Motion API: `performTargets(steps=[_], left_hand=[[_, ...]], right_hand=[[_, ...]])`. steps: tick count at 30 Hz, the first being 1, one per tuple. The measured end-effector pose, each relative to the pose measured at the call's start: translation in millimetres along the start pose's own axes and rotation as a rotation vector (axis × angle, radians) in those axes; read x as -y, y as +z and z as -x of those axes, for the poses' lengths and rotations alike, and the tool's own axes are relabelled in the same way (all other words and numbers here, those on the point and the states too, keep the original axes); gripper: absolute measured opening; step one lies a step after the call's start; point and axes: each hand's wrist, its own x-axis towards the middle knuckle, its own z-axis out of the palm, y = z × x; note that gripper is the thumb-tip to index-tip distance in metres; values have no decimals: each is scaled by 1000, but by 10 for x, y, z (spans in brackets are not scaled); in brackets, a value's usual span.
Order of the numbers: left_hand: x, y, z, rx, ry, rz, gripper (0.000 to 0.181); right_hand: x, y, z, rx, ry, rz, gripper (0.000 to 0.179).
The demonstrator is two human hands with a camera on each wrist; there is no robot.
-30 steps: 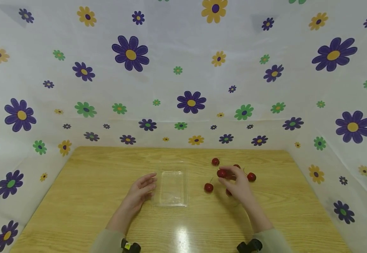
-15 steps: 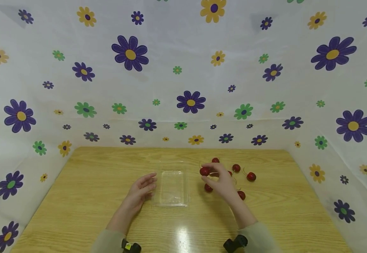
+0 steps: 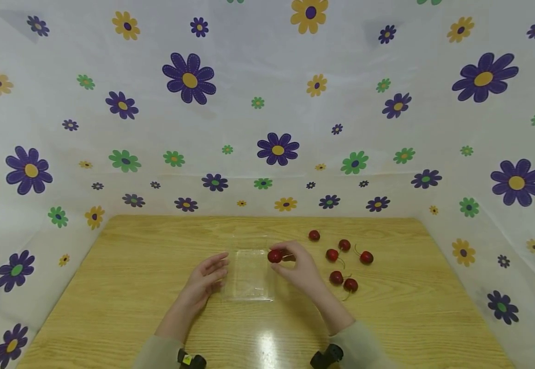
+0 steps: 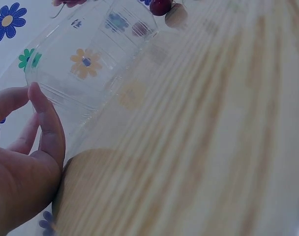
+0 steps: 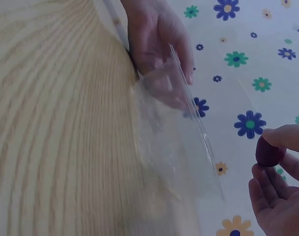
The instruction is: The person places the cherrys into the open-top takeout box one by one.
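A clear plastic container (image 3: pixel 250 294) stands on the table left of several loose cherries (image 3: pixel 336 278). My left hand (image 3: pixel 201 281) is at its left side, fingers loosely bent and fingertips right at the rim; in the left wrist view that rim (image 4: pixel 29 78) meets thumb and finger. My right hand (image 3: pixel 299 267) pinches a dark red cherry (image 3: pixel 274 256) between thumb and fingers, at the container's right edge. The right wrist view shows the held cherry (image 5: pixel 270 151) beyond the container's rim, and my left hand (image 5: pixel 157 42) partly seen through the clear wall.
The other cherries, some with stems, lie to the right, such as one (image 3: pixel 314 236) at the back and one (image 3: pixel 366 258) farthest right. A wood-grain table (image 3: pixel 147 241) lies underneath. White flowered cloth (image 3: pixel 230 118) walls its back and sides.
My right hand has carried the pinched cherry leftward from among the other cherries to the container's right edge. My left hand has stayed at the container's left side.
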Motion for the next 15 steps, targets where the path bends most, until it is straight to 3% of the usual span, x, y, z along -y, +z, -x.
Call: performTargets(steps=[9,15], left_hand=[[-8,3,8,0,2,2,55],[-6,22,0,-25,-1,6,55]], right_hand=[[39,243,29,84,-41,-4,37],[11,353,51,106,-85,60,37]])
